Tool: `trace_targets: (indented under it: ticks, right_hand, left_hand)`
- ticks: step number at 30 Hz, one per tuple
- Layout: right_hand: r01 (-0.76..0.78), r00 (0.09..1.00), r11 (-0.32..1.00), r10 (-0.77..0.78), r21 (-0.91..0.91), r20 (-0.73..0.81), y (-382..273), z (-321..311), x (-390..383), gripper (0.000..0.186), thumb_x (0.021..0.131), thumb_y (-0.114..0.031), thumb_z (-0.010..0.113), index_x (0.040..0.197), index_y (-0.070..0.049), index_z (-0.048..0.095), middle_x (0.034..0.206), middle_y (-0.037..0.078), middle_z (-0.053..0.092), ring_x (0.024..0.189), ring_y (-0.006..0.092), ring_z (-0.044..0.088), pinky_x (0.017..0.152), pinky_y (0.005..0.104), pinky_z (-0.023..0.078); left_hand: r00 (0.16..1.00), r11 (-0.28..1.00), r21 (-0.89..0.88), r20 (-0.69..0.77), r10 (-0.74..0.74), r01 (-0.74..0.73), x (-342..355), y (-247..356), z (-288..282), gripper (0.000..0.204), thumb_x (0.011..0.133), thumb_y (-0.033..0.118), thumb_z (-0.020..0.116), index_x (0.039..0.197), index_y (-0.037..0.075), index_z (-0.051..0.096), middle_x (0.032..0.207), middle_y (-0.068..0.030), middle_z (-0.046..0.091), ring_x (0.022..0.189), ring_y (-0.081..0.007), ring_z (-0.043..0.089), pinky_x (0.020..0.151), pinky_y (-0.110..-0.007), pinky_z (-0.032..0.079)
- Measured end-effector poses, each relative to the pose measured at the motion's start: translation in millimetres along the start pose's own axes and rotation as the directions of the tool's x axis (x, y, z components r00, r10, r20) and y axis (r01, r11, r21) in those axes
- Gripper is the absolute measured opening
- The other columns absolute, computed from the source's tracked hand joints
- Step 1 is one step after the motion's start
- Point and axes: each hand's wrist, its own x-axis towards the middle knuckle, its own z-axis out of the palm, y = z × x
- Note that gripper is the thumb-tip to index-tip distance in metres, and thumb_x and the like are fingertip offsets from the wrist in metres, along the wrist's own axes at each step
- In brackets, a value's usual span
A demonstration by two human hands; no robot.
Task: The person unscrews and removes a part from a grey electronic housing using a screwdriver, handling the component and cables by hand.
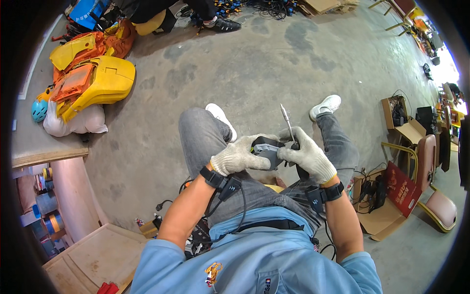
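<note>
My left hand (239,156), in a cream knitted glove, is closed around a small grey and black plastic device (267,149) above my lap. What kind of device it is I cannot make out. In my gloved right hand (309,156) is a screwdriver (286,118), its metal shaft pointing up and away from me, its dark handle running under the palm. The right thumb and fingers also press against the device's right side. The screwdriver's tip is in the air, apart from the device.
Yellow and orange plastic shells (105,81) lie on white sacks at the left. Another person's shoe (223,25) shows at the far side. Open cardboard boxes (377,203) with cables and chairs (440,208) stand at the right. A wooden board (95,259) is at the lower left.
</note>
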Motion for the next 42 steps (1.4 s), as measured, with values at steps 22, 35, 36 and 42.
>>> trace_targets:
  ticks: [22, 35, 36, 42]
  right_hand:
    - [-0.147, 0.984, 0.83, 0.179, 0.539, -0.008, 41.0, -23.2, 3.3, 0.056, 0.099, -0.012, 0.072, 0.148, 0.008, 0.056, 0.114, 0.012, 0.07, 0.095, 0.0176, 0.07, 0.083, 0.03, 0.061]
    - [-0.201, 0.976, 0.945, 0.214, 0.257, -0.023, 9.8, -32.6, -46.0, 0.061, 0.098, -0.018, 0.074, 0.151, 0.005, 0.056, 0.101, 0.004, 0.063, 0.084, 0.0115, 0.065, 0.077, 0.0287, 0.058]
    - [-0.102, 0.993, 0.958, 0.113, 0.268, -0.024, -0.8, -35.5, -49.1, 0.063, 0.098, -0.017, 0.074, 0.153, 0.005, 0.055, 0.101, 0.004, 0.063, 0.084, 0.0115, 0.066, 0.077, 0.0282, 0.058]
    - [-0.197, 0.98, 0.969, 0.197, 0.152, 0.015, 12.2, -44.5, -59.8, 0.059, 0.096, -0.007, 0.073, 0.152, 0.002, 0.055, 0.11, 0.006, 0.07, 0.092, 0.0108, 0.068, 0.078, 0.0298, 0.059]
  left_hand:
    - [0.99, 0.97, -0.237, -0.141, 0.019, -0.052, 5.0, -4.7, -5.7, 0.083, 0.083, 0.017, 0.09, 0.158, 0.002, 0.058, 0.144, -0.0103, 0.072, 0.13, -0.0217, 0.069, 0.113, -0.036, 0.055]
    - [0.948, 0.979, -0.16, -0.31, 0.072, -0.126, 12.6, -18.0, -29.6, 0.079, 0.086, 0.01, 0.087, 0.159, 0.005, 0.056, 0.144, -0.0104, 0.071, 0.131, -0.0215, 0.067, 0.112, -0.037, 0.056]
    - [0.943, 0.978, -0.155, -0.323, 0.082, -0.138, 15.4, -18.0, -30.6, 0.079, 0.086, 0.01, 0.087, 0.159, 0.007, 0.058, 0.144, -0.0081, 0.072, 0.129, -0.0196, 0.069, 0.107, -0.035, 0.058]
    - [0.912, 0.985, -0.114, -0.404, 0.074, -0.131, 16.7, -22.9, -29.8, 0.079, 0.088, 0.01, 0.084, 0.161, 0.007, 0.056, 0.145, -0.0082, 0.071, 0.13, -0.0197, 0.068, 0.105, -0.033, 0.059]
